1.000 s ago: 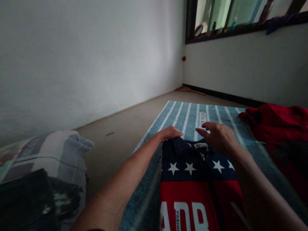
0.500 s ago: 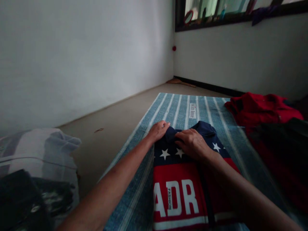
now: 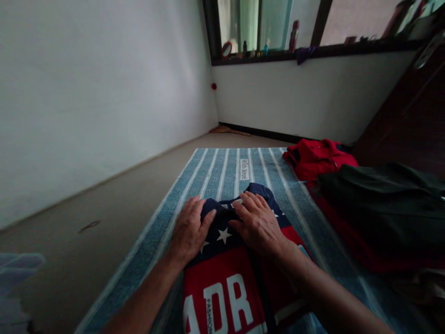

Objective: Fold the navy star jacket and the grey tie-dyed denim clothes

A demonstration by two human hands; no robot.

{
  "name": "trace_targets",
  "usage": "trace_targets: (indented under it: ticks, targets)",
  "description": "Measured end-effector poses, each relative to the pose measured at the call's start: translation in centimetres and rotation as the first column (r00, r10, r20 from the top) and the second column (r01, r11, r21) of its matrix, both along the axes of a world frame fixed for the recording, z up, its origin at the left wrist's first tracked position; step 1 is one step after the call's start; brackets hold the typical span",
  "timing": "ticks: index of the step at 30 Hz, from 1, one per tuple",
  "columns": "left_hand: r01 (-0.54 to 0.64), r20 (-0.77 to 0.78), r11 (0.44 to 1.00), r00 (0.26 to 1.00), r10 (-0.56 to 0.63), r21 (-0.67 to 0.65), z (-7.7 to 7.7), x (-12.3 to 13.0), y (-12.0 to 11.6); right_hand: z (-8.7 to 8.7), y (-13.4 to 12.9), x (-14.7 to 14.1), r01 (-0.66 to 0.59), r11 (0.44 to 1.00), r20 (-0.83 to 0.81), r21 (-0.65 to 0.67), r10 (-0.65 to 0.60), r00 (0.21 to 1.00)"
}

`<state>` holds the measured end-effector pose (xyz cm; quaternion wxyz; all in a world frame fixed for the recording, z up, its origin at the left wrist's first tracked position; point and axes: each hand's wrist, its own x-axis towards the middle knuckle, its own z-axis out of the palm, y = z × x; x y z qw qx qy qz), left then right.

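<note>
A folded jacket lies in front of me, red below, navy with white stars at the top, with large white letters and a dark strip down its front. My left hand rests at the left side of its navy collar, fingers stretched and thumb apart. Over the middle of the collar lies my right hand, its fingers spread on the cloth. Part of the collar shows between the two hands. The forearms hide some of the jacket's sides.
Beneath the jacket is a blue-and-white striped cloth. At the right lie a folded red garment and a dark garment. A pale bundle sits at lower left. A wall borders the floor, and a window ledge holds small items.
My view has tilted up and turned right, showing more of the window. My left hand has opened out over the collar's left side; my right hand's fingers have spread on the collar.
</note>
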<state>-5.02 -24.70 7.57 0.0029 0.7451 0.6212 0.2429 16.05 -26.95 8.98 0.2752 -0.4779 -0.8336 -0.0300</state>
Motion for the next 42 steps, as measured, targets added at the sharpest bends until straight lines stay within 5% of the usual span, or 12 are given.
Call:
trace_targets:
  ticks: [6, 10, 13, 15, 17, 19, 27, 35, 38, 42]
  targets:
    - [-0.004, -0.149, 0.990, 0.989, -0.017, -0.137, -1.6, 0.5, -1.5, -1.6, -1.5, 0.5, 0.031, 0.992, -0.041, -0.123, -0.036, 0.998]
    - [0.018, -0.187, 0.999, 0.982, -0.022, -0.027, -1.1, 0.3, -1.8, -1.6, -2.4, 1.2, 0.030, 0.999, -0.145, -0.043, -0.036, 0.989]
    - [0.110, -0.207, 0.989, 0.974, -0.087, 0.103, -0.5, 0.8, -2.9, -2.2, -2.3, 3.6, 0.142, 0.989, -0.314, -0.043, -0.149, 0.938]
    - [0.183, -0.233, 0.971, 0.962, -0.144, 0.154, -0.2, 1.5, -3.9, -3.0, -1.5, 6.0, 0.235, 0.950, -0.433, -0.204, -0.303, 0.849]
    - [0.240, -0.270, 0.955, 0.944, -0.188, 0.176, -0.1, 2.5, -4.9, -3.9, -0.4, 8.3, 0.275, 0.855, -0.474, -0.440, -0.481, 0.737]
    - [0.282, -0.313, 0.944, 0.924, -0.219, 0.172, -0.2, 3.6, -5.5, -4.7, 0.7, 9.9, 0.261, 0.793, -0.460, -0.550, -0.549, 0.698]
    - [0.310, -0.436, 0.948, 0.865, -0.248, 0.077, -1.4, 5.2, -5.5, -6.0, 2.7, 10.3, 0.130, 0.712, -0.436, -0.690, -0.553, 0.710]
    - [0.281, -0.426, 0.960, 0.869, -0.250, 0.010, -1.3, 5.5, -6.1, -6.0, 2.4, 9.8, 0.211, 0.664, -0.305, -0.718, -0.572, 0.761]
    - [0.256, -0.397, 0.966, 0.883, -0.249, -0.037, -0.9, 5.9, -6.4, -4.4, 1.3, 9.2, 0.303, 0.693, -0.228, -0.654, -0.563, 0.794]
    - [0.236, -0.341, 0.967, 0.905, -0.256, -0.102, -0.2, 6.5, -6.9, -3.3, 0.1, 7.2, 0.316, 0.859, -0.133, -0.403, -0.396, 0.908]
